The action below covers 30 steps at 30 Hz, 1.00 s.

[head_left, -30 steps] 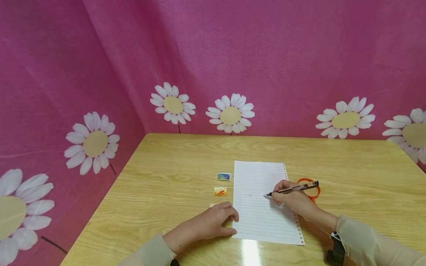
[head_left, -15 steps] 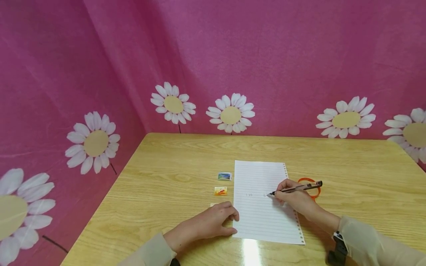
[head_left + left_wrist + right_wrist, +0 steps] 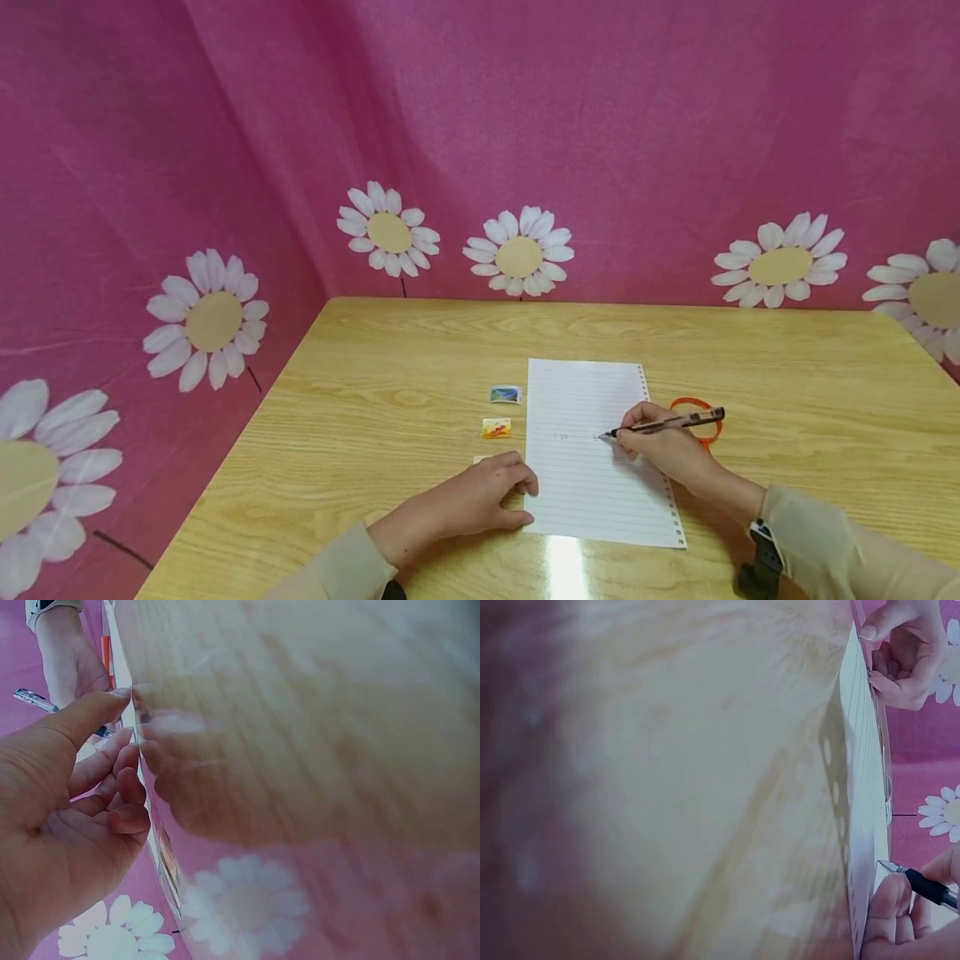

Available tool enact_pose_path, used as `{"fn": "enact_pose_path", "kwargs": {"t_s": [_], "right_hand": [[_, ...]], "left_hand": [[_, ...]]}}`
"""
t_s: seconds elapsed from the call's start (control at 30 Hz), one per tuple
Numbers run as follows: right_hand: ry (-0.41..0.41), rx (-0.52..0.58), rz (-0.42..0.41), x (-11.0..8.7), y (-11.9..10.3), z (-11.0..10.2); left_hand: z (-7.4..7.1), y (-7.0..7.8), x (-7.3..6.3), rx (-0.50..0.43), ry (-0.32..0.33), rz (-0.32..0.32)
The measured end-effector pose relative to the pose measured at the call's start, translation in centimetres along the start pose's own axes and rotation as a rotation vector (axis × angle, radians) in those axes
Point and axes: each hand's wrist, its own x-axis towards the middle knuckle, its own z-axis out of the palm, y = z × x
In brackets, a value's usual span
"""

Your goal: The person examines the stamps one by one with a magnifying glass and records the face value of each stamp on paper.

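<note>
My right hand (image 3: 667, 446) pinches a black pen (image 3: 686, 420) between thumb and fingers. The pen's tip touches a lined sheet of paper (image 3: 585, 500) with punched holes down its right side. Faint handwriting (image 3: 560, 437) stands left of the tip, with a small mark right at it. In the right wrist view the pen (image 3: 928, 890) slants down to the paper (image 3: 864, 750). My left hand (image 3: 483, 500) rests at the sheet's lower left edge, thumb and fingertips touching it, its fingers loosely bent and holding nothing in the left wrist view.
Orange-handled scissors (image 3: 707, 429) lie partly behind my right hand. Left of the paper are a blue-green stamp-like piece (image 3: 506, 395) and a yellow one (image 3: 496, 428). Another pale piece (image 3: 480, 459) is mostly hidden by my left hand. A flowered pink cloth (image 3: 615, 150) hangs behind the wooden table (image 3: 360, 400).
The pen tip has shifted slightly right, then a touch back left, and a small rounded mark has appeared beside it. My left hand has stayed in place on the paper's edge.
</note>
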Motion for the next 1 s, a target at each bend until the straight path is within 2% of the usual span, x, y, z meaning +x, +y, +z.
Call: {"fn": "enact_pose_path", "kwargs": {"t_s": [0.3, 0.57, 1.0], "right_hand": [[0.029, -0.032, 0.032, 0.02, -0.04, 0.21], [0.017, -0.063, 0.021, 0.06, -0.17, 0.05], [-0.008, -0.031, -0.013, -0.08, -0.09, -0.18]], "left_hand": [[-0.05, 0.17, -0.19, -0.017, 0.001, 0.011], [-0.01, 0.18, -0.17, -0.001, 0.001, 0.008], [-0.19, 0.3, -0.07, 0.005, -0.005, 0.008]]}}
